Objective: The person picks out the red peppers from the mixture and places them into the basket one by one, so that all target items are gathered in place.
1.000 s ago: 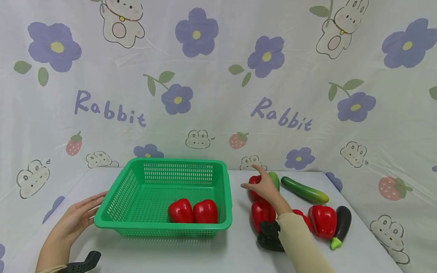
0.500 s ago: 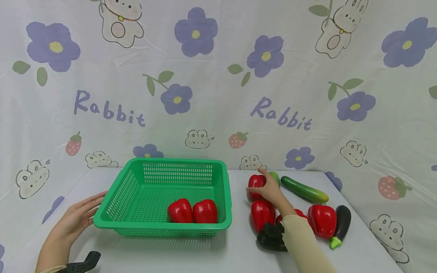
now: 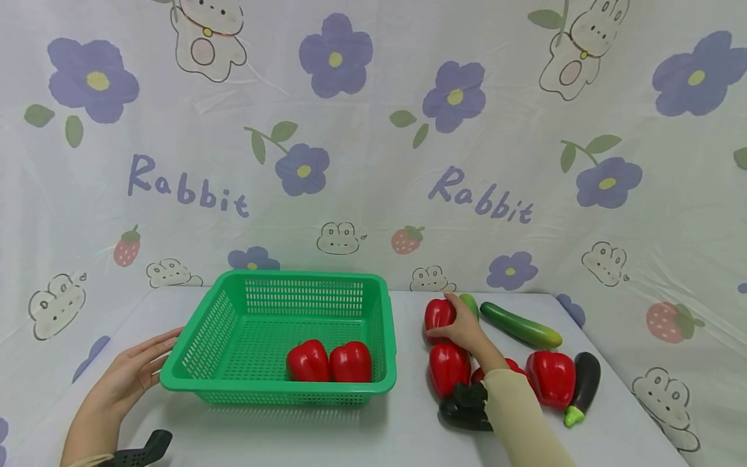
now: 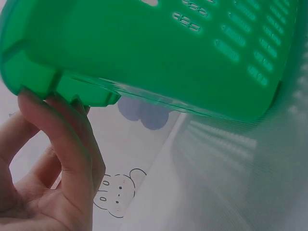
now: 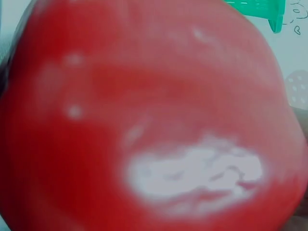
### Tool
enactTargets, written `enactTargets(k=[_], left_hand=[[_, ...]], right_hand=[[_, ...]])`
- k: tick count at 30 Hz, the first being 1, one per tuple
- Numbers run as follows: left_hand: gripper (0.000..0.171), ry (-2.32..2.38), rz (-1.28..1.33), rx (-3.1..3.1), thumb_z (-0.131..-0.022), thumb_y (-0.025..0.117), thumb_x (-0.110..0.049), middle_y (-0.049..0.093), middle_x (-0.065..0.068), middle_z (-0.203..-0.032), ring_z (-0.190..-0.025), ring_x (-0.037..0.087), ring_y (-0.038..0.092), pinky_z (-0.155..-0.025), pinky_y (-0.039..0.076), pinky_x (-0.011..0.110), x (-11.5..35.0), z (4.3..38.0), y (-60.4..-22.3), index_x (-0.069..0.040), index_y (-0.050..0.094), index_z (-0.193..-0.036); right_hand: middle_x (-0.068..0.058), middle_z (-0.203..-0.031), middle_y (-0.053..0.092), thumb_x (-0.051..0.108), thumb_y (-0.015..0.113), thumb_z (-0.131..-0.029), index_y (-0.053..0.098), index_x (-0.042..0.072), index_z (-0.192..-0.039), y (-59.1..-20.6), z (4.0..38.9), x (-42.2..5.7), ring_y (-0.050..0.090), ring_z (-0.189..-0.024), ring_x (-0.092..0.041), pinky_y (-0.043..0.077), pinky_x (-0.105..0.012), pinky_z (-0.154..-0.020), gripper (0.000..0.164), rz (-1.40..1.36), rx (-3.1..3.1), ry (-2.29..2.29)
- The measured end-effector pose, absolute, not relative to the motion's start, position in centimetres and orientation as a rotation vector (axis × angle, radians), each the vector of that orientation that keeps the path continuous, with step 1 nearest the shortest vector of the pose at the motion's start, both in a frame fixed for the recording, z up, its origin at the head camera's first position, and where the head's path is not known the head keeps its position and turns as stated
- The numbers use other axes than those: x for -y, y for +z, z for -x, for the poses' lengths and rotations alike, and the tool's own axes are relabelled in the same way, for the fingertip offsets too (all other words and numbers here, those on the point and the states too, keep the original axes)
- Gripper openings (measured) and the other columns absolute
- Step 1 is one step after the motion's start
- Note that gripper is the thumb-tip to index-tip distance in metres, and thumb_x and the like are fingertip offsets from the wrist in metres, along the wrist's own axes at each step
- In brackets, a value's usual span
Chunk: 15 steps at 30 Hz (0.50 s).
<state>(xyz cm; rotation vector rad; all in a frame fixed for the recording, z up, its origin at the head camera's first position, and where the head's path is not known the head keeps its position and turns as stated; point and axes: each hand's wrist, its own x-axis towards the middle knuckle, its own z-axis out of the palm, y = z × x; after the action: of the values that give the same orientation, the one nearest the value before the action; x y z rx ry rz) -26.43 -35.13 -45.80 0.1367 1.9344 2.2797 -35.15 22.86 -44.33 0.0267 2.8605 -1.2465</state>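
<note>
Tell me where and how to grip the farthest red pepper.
Probably across the broad middle of the farthest red pepper, near face to far face, the right hand coming from above. Its rounded body offers opposing faces; with a green vegetable at its right and a nearer red pepper close in front, low approaches there look tight.

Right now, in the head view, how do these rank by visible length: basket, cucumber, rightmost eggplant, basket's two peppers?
1. Basket
2. Cucumber
3. Eggplant
4. Left pepper and right pepper: too alike to rank, partly hidden.
</note>
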Motion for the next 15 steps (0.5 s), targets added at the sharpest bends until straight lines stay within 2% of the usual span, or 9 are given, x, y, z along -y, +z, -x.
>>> enactTargets(k=[15], left_hand=[[0.03, 2.267, -0.15, -1.953, -0.103, 0.049, -0.016, 0.068, -0.025, -0.114, -0.102, -0.001, 0.065, -0.08, 0.056, 0.026, 35.15, 26.44, -45.81, -0.031, 0.07, -0.118]], right_hand=[[-0.025, -0.145, 0.038, 0.012, 0.078, -0.078, 0.018, 0.009, -0.154, -44.54, 35.27, -23.31, 0.038, -0.133, -0.047, 0.051, -0.057, -0.094, 0.097, -0.052, -2.835, -1.249]])
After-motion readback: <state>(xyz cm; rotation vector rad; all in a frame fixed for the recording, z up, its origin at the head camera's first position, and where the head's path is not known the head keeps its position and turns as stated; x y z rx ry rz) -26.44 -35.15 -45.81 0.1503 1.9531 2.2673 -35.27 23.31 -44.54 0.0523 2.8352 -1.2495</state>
